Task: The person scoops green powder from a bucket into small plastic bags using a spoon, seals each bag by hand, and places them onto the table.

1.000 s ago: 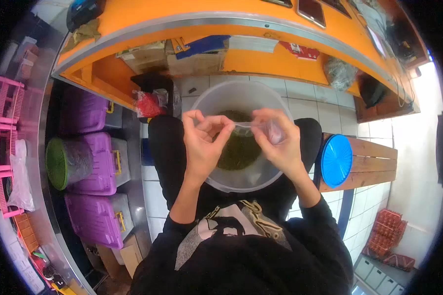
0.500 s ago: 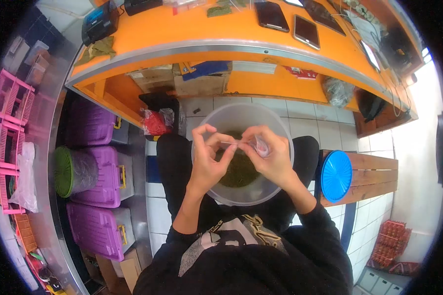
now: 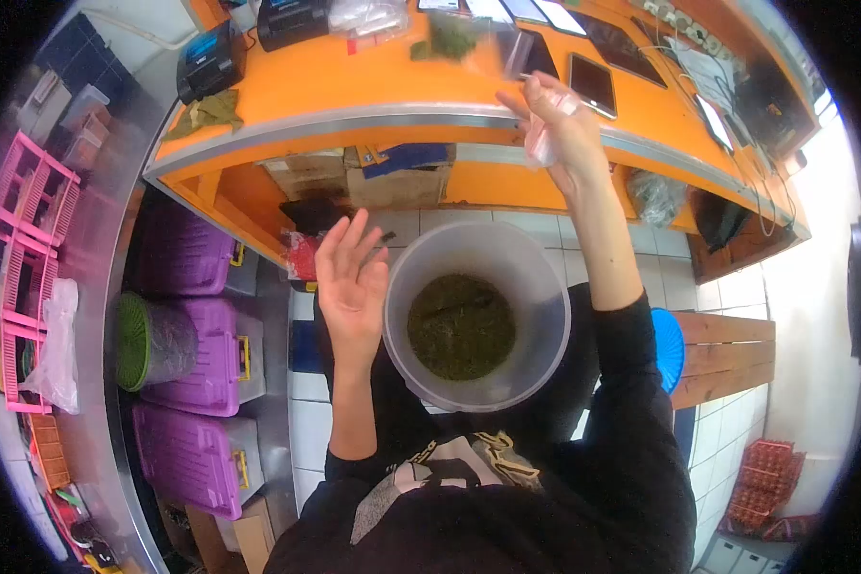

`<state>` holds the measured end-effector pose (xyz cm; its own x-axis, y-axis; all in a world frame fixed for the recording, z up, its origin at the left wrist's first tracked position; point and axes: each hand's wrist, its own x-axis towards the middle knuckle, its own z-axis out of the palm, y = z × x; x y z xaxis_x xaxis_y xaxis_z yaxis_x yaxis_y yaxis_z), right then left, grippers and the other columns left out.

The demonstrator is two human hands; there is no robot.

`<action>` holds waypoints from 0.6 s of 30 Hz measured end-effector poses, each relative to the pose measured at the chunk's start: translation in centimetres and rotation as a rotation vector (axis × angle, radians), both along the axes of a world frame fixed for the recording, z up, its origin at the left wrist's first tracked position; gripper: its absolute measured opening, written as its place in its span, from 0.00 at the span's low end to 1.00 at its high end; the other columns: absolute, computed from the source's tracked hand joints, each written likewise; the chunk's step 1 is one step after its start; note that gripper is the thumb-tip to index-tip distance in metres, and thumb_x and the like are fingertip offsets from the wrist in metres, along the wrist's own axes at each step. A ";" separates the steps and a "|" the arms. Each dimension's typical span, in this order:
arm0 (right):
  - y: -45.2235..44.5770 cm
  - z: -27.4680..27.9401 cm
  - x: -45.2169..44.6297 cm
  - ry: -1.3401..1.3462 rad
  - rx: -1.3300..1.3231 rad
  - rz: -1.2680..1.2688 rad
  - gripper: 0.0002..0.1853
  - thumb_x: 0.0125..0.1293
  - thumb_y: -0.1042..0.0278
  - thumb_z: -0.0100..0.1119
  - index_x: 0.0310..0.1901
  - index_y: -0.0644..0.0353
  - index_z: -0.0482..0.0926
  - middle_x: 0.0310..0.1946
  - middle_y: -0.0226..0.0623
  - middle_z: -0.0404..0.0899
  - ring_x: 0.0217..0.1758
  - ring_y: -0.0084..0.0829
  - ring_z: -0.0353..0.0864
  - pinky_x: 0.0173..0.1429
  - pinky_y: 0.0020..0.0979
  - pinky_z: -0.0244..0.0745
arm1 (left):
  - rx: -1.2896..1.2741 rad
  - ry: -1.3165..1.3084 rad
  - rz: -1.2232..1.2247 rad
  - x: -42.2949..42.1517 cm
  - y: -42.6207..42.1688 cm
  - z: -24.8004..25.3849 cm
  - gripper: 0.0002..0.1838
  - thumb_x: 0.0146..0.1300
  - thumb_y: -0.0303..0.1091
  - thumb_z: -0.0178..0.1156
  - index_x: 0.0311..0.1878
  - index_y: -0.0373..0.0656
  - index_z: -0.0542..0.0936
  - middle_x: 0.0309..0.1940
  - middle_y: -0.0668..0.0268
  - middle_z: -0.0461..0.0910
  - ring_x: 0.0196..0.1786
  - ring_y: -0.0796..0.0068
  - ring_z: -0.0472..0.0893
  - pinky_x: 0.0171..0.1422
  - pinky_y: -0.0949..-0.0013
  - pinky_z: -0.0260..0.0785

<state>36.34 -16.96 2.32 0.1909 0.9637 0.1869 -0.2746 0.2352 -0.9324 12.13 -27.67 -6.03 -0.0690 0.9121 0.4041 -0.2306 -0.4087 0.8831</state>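
Observation:
My left hand (image 3: 351, 287) is raised palm up beside the left rim of a translucent plastic bucket (image 3: 543, 316). Its fingers are spread and hold nothing. Inside the bucket lies a dark green, fine or crumbly mass (image 3: 461, 327). Over the front edge of the orange counter, my right hand (image 3: 569, 124) is closed, with crumpled clear plastic (image 3: 540, 143) in its palm. A blurred, transparent plastic piece (image 3: 515, 55) extends from its fingertips; its exact kind is unclear. Near it on the counter is a green leafy piece (image 3: 447, 38).
The orange counter (image 3: 297, 131) carries phones, a tablet (image 3: 592, 84), black devices (image 3: 210, 62) and cables. A blue round lid (image 3: 668, 349) sits on the wooden bench (image 3: 722, 359) at right. Purple-lidded boxes (image 3: 196, 349) and a green-lidded container (image 3: 134, 342) line the left.
My hands have parted from their pinch above the bucket. The right has risen forward to the counter with the plastic; the left has moved left and opened. The bucket's contents are now uncovered.

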 end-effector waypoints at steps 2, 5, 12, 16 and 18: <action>0.5 -1.9 -0.1 0.130 -0.058 0.062 0.28 0.61 0.55 0.68 0.55 0.63 0.69 0.35 0.38 0.80 0.33 0.23 0.79 0.32 0.24 0.76 | -0.040 0.008 0.000 -0.1 -0.4 -0.5 0.27 0.69 0.29 0.54 0.68 0.37 0.59 0.67 0.51 0.65 0.64 0.62 0.71 0.67 0.59 0.65; -4.5 -4.0 -2.4 0.108 -0.181 0.147 0.28 0.61 0.61 0.68 0.59 0.58 0.66 0.36 0.37 0.79 0.36 0.25 0.80 0.36 0.26 0.78 | -0.106 0.018 0.033 0.1 -0.7 -1.4 0.22 0.69 0.29 0.55 0.64 0.37 0.65 0.62 0.55 0.70 0.59 0.66 0.75 0.63 0.64 0.68; -12.5 -7.7 -6.0 -0.006 -0.251 0.384 0.42 0.54 0.80 0.71 0.64 0.51 0.53 0.39 0.33 0.75 0.41 0.22 0.77 0.43 0.27 0.76 | -0.316 0.112 -0.318 1.1 -1.7 -1.0 0.20 0.60 0.18 0.62 0.55 0.36 0.72 0.44 0.63 0.76 0.51 0.78 0.76 0.53 0.73 0.71; -13.0 -9.0 -5.8 -0.106 -0.234 0.266 0.39 0.53 0.77 0.72 0.62 0.53 0.56 0.34 0.30 0.74 0.37 0.19 0.75 0.39 0.24 0.74 | -0.293 0.116 -0.444 1.7 -2.4 -0.3 0.30 0.45 0.18 0.72 0.53 0.36 0.72 0.46 0.64 0.76 0.50 0.76 0.77 0.51 0.72 0.75; -13.0 -8.5 -6.2 -0.043 -0.256 0.223 0.34 0.54 0.74 0.72 0.58 0.54 0.61 0.31 0.28 0.75 0.30 0.18 0.75 0.32 0.21 0.73 | -0.260 0.274 -0.335 2.1 -2.9 -0.8 0.28 0.45 0.20 0.74 0.51 0.36 0.74 0.46 0.65 0.76 0.49 0.75 0.78 0.49 0.71 0.76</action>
